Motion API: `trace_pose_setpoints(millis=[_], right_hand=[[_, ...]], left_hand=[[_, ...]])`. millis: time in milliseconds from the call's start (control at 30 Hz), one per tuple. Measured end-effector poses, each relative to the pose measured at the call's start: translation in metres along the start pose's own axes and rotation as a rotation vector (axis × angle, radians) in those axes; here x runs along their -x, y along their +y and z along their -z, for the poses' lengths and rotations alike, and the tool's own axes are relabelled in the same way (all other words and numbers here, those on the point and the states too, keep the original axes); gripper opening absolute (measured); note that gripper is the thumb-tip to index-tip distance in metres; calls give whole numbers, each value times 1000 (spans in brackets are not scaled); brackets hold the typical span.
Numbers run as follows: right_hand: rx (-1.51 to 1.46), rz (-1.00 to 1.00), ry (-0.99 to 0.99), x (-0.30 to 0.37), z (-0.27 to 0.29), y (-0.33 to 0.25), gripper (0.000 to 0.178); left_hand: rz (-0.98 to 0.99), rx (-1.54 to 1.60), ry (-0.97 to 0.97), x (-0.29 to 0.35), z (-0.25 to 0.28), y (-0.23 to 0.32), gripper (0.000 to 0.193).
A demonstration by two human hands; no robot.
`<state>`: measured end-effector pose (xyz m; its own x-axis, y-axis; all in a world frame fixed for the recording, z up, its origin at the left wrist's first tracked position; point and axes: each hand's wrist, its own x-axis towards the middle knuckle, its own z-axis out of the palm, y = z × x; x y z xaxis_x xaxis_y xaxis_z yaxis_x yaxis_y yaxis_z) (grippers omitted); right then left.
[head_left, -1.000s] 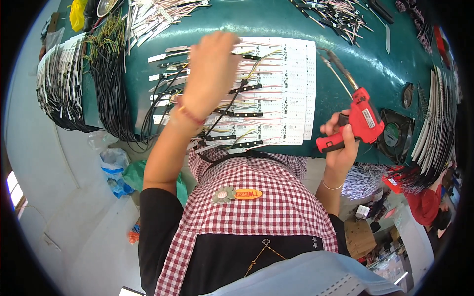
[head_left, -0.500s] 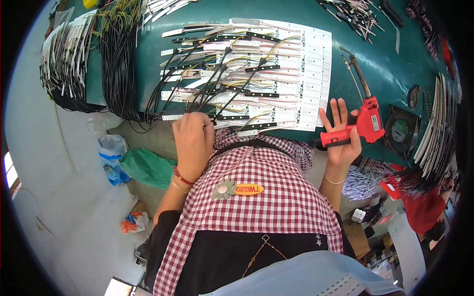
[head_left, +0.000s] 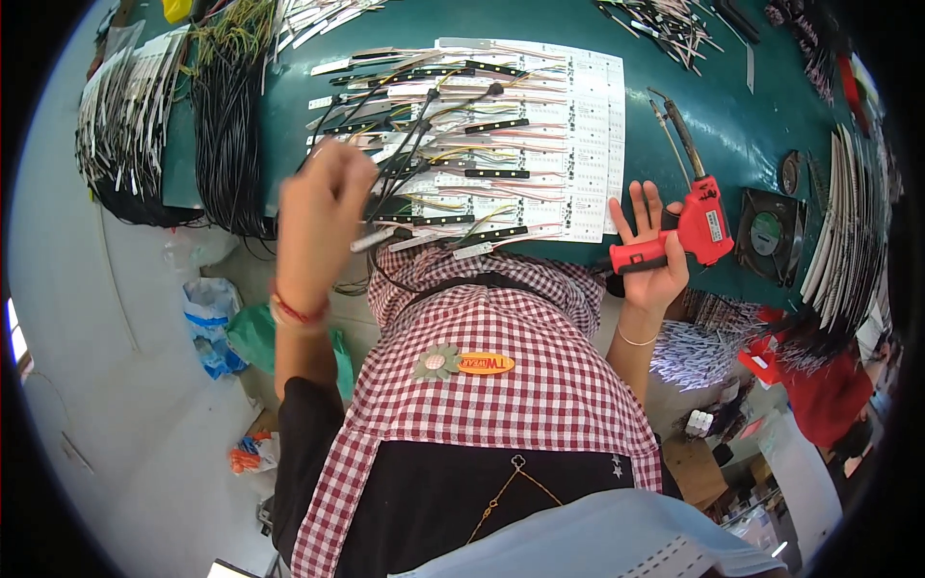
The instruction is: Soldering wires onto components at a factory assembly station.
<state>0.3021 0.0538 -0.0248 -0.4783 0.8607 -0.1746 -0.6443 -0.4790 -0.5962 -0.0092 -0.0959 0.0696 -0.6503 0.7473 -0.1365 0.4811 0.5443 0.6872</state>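
Note:
My left hand (head_left: 323, 217), slightly blurred, is raised over the left ends of the LED strips, its fingers curled together. What they hold, if anything, I cannot make out; black cables (head_left: 393, 183) run close beside it. White circuit boards (head_left: 588, 144) lie on the table, with short black and white LED strips (head_left: 496, 174) and thin coloured wires across them. My right hand (head_left: 650, 255) lies palm up, several fingers stretched, holding a red soldering gun (head_left: 701, 226) across the palm. The gun's metal tip and thin feed tube point toward the far side.
The green table (head_left: 665, 67) carries a bundle of black cables (head_left: 226, 144) and a stack of wired strips (head_left: 130, 116) at left. A small black fan (head_left: 771, 234) and a row of pale strips (head_left: 836, 212) stand at right. Loose strips (head_left: 660, 27) lie at the far side.
My left hand has moved up and left from the near edge of the boards, and a small white strip there now sits tilted. My right hand still holds the soldering gun. The view has shifted slightly.

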Motion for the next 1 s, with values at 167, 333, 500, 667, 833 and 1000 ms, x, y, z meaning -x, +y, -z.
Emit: trace_pose_setpoints(millis=[167, 333, 500, 667, 833, 1000], right_hand=[[3, -25, -37, -4, 1, 0, 30], [-19, -20, -107, 1, -1, 2, 31], [-40, 26, -108, 11, 8, -5, 31], [1, -12, -167, -1, 6, -17, 30], [54, 48, -106, -1, -4, -23, 30], [66, 59, -140, -4, -13, -25, 32]], left_hand=[[-313, -367, 163, -90, 19, -43, 12], [-265, -566, 263, -120, 15, -132, 17], [-35, -572, 670, -144, 74, -159, 20], [102, -774, 499, -138, 85, -201, 25], [-193, -683, 702, -150, 79, -179, 23], [-32, -562, 576, -169, 94, -173, 18]])
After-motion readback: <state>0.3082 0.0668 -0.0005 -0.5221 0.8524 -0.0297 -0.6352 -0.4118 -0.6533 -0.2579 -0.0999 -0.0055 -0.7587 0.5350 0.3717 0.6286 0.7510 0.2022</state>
